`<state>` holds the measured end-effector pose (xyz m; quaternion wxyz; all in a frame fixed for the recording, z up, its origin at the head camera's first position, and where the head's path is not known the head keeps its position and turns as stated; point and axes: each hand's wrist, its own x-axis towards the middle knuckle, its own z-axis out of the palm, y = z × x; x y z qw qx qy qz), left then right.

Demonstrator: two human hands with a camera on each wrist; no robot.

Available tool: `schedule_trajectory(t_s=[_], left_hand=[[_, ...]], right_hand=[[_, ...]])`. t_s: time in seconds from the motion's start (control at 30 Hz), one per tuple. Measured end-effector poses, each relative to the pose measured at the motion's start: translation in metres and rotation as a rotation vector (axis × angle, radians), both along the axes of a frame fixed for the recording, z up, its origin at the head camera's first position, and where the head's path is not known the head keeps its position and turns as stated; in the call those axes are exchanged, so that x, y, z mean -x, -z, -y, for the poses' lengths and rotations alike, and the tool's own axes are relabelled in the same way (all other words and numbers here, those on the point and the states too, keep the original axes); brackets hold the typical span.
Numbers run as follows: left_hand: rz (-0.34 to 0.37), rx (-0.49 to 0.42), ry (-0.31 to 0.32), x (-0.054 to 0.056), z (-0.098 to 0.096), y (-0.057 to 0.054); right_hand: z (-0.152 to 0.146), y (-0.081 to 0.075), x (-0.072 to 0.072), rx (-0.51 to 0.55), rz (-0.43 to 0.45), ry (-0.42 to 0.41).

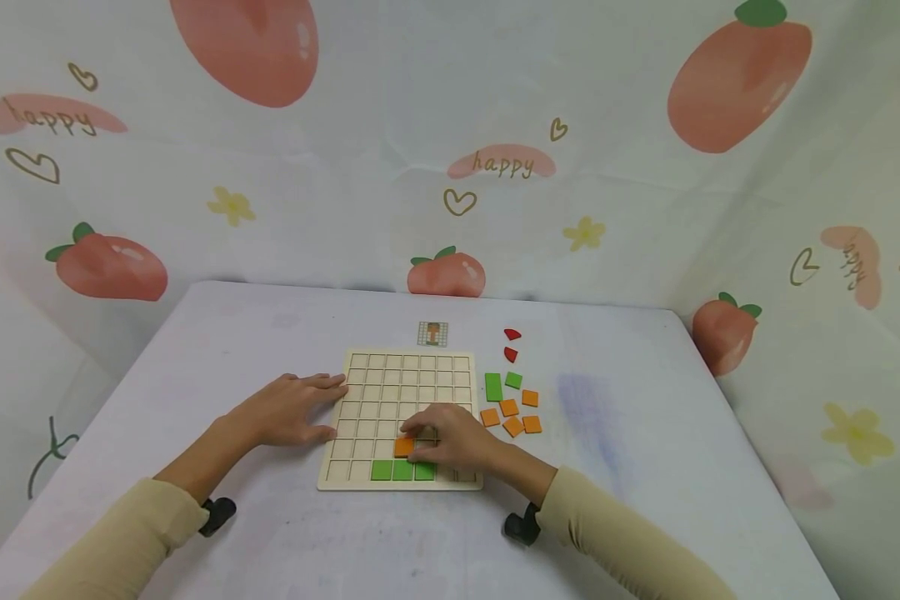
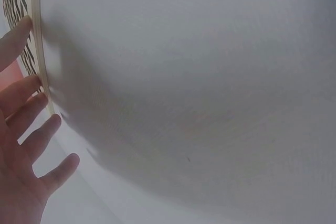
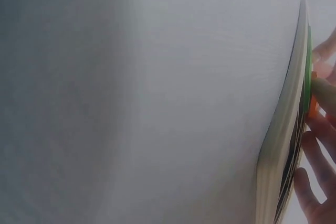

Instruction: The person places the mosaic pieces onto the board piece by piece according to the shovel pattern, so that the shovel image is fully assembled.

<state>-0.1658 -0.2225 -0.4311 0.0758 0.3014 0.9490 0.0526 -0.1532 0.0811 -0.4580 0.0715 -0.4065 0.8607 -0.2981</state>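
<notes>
near the front of the pale wooden grid board [image 1: 397,486] on the white-covered desk [image 1: 270,542], a flat orange square tile [image 1: 403,447] lies just beyond the middle one of three flat green square tiles [image 1: 402,471]. the right hand [image 1: 457,437] is the nearer, coming in from the right with thumb and finger pinching the orange tile, which, being square, has no long axis. well apart from it, the left hand [image 1: 292,410] grips nothing, its fingers spread against the board's left edge.
</notes>
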Motion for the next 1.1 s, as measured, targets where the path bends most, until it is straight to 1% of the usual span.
schedule_trajectory(t_s=[0.17,0.4,0.6,0.8,1.1], left_hand=[[0.002,0.006,-0.006,0.0009,-0.0001,0.0013],[-0.005,0.014,-0.005,0.0021,0.0004,0.0042],[-0.012,0.005,0.001,0.0021,0.0006,0.0039],[0.001,-0.001,-0.009,0.0027,0.0005,0.0051],[0.002,-0.001,-0.01,0.0032,0.0005,0.0047]], right_hand=[[-0.0017,-0.0005,0.0001,-0.001,0.006,0.004],[-0.0027,-0.0006,0.0007,0.005,-0.001,-0.011],[-0.0025,-0.0008,0.0009,0.004,-0.006,-0.012],[-0.0012,-0.0004,0.0023,0.002,0.003,-0.016],[0.0,-0.0011,0.0029,-0.007,0.007,-0.018]])
